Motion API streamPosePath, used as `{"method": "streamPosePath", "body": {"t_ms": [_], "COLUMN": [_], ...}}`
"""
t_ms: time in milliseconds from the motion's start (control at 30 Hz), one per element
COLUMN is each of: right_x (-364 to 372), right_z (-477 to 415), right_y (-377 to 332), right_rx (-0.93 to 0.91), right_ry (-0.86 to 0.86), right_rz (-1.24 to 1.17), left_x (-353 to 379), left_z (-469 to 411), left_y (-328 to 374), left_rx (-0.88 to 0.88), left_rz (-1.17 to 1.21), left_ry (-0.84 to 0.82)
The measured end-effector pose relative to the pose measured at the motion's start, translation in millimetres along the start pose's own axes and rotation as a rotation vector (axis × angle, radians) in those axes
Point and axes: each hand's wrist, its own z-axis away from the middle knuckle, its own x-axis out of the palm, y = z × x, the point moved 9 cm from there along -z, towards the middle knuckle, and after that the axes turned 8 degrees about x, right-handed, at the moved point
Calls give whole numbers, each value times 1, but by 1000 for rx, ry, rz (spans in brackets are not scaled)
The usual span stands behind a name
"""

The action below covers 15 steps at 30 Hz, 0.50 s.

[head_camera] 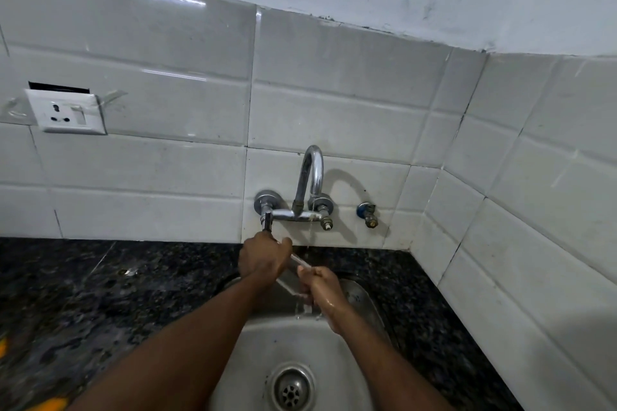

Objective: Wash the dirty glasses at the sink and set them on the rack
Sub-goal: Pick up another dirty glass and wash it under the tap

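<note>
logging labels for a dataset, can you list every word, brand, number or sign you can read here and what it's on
None: no readable text anywhere in this view.
Socket plate: plain white, no legible marking.
Tap and the tap handle gripped by the left hand: bare metal, no brand visible.
Blue valve: no lettering visible.
Glass held by the right hand: clear, no print seen.

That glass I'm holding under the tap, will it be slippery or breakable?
Likely slippery: water runs over the glass and the right hand looks wet. Probably rigid but breakable: it's thin, clear, above a steel sink. Only one hand holds it, so a firm grip seems wise.
</note>
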Motion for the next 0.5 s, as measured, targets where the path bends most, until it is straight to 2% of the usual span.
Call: {"method": "streamPosePath", "body": {"t_ms": [100,200,300,400,500], "right_x": [3,17,41,53,75], "right_z": [2,7,10,3,-2], "right_y": [1,-10,-20,-37,-55], "right_rx": [-42,-186,-260,-293,-382], "right_ry": [-17,-57,-72,33,40], "right_rz": [138,265,355,386,433], "left_x": [-7,-12,-17,-28,-52], "left_z": [0,4,8,13,18], "left_y": [22,39,48,60,67], "left_rx": [205,375,463,570,656], "left_rz": [-196,-323,-393,-455,-427], "left_ry": [13,14,-28,-44,-24]}}
